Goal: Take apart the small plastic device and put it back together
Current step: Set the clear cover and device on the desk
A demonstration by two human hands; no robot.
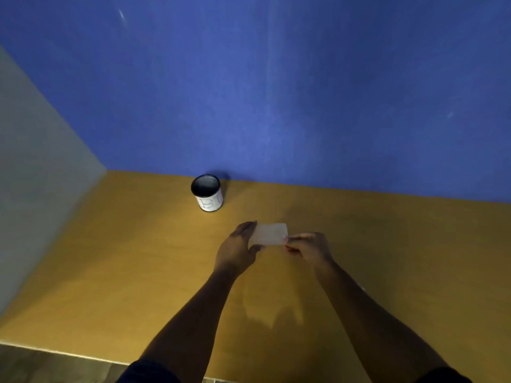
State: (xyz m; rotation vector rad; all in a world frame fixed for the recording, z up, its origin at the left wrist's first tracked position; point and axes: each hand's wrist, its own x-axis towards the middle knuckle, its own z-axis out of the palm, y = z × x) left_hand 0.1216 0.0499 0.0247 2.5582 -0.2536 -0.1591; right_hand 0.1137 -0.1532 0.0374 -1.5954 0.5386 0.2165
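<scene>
A small pale, translucent rectangular plastic device (269,234) is held above the wooden table, in one piece as far as I can see. My left hand (238,248) wraps its left end, with fingers behind it and the thumb below. My right hand (308,246) pinches its lower right corner between thumb and fingertips. The view is blurred, so seams and small parts of the device cannot be made out.
A white cylindrical cup (208,192) with a dark inside and handwritten letters stands at the back of the yellow-brown table (138,272), near the blue wall (276,92). A grey partition (36,167) borders the left side. The table's front edge runs along the bottom left.
</scene>
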